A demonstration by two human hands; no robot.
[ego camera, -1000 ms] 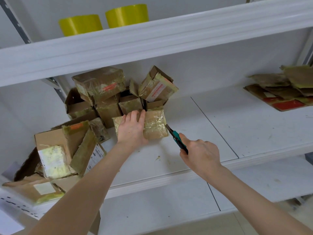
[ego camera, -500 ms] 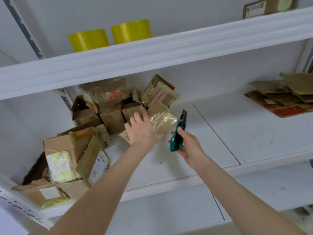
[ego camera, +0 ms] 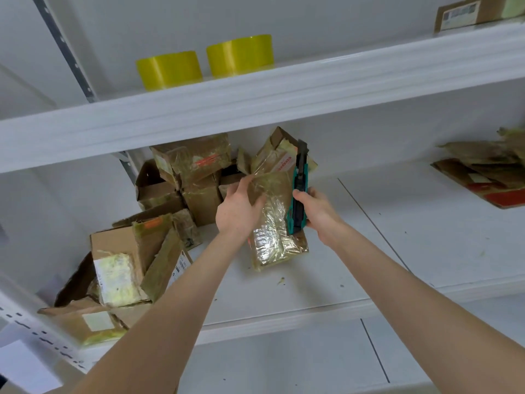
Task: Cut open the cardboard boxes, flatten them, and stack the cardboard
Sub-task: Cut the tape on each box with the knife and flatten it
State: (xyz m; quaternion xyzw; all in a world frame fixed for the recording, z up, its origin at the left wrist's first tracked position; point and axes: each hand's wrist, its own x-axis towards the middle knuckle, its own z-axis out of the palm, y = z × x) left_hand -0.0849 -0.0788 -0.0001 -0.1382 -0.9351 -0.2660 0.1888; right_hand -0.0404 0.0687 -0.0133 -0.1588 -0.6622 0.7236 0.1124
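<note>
A small cardboard box [ego camera: 274,237] wrapped in glossy yellowish tape is lifted on end above the white shelf [ego camera: 312,280]. My left hand [ego camera: 237,206] grips its upper left edge. My right hand [ego camera: 319,210] holds a teal and black utility knife [ego camera: 298,194] upright against the box's right side, tip pointing up. A heap of taped cardboard boxes [ego camera: 181,194] fills the shelf's left and back. Flattened cardboard [ego camera: 485,174] lies stacked at the far right of the same shelf.
Two yellow tape rolls [ego camera: 204,64] stand on the upper shelf [ego camera: 255,103], with another box [ego camera: 466,12] at its right end. A metal upright [ego camera: 68,49] runs up the left. A lower shelf [ego camera: 284,359] shows beneath my arms.
My left hand has lifted the taped box off the shelf and turned it on end. My right hand has swung the knife from pointing at the box to standing upright beside it.
</note>
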